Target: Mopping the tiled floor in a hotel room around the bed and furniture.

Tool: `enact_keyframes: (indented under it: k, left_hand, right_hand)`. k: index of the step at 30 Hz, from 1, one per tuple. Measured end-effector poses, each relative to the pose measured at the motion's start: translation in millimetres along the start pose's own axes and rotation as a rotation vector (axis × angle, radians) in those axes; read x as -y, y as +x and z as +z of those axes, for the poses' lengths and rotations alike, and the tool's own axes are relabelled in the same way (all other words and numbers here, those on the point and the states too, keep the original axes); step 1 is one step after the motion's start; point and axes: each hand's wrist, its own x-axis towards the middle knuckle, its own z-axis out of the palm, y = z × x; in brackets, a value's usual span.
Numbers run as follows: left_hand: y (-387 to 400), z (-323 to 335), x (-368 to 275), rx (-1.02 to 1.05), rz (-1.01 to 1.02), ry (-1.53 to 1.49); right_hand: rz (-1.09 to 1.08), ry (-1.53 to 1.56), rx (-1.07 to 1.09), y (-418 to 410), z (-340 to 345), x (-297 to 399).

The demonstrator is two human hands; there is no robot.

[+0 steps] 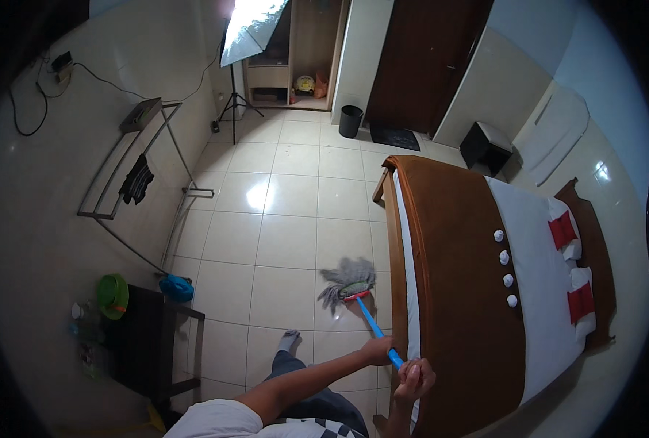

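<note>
A string mop with a grey head (349, 279) rests on the tiled floor, close to the bed's wooden side. Its red holder (357, 296) joins a blue handle (369, 318) that slants up toward me. Midway along the handle, my left hand (378, 350) is closed around it. My right hand (415, 379) grips the handle nearer its upper end, in front of the edge of the bed. The mop strands are spread out and slightly blurred. Part of the handle's end is hidden by my right hand.
The bed with a brown cover (456, 246) fills the right side. A metal drying rack (138, 164) and a dark table (149, 334) stand left, with a blue bag (176, 288) beside them. Farther off are a light stand (234, 101), a black bin (350, 121) and a doormat (394, 138).
</note>
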Motion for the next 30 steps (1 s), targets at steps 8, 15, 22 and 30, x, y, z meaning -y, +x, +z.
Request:
enact_keyframes:
  k: [8,15,22,30]
  left_hand:
    - [-43,-4,-21,0.127,-0.289,0.152]
    - [-146,-34,65,-0.115,-0.482,0.285]
    - [-217,-51,146,-0.3,-0.365,0.35]
    - [-131,-22,6,-0.301,-0.206,0.109]
  right_hand:
    - [0.113,0.316,-0.101,-9,-12,17]
    - [0.403,0.426,0.098,-70,42,-62]
    - [0.462,0.416,0.483,-104,104,-80]
    - [0.383,0.165,0.241,-51,39,51]
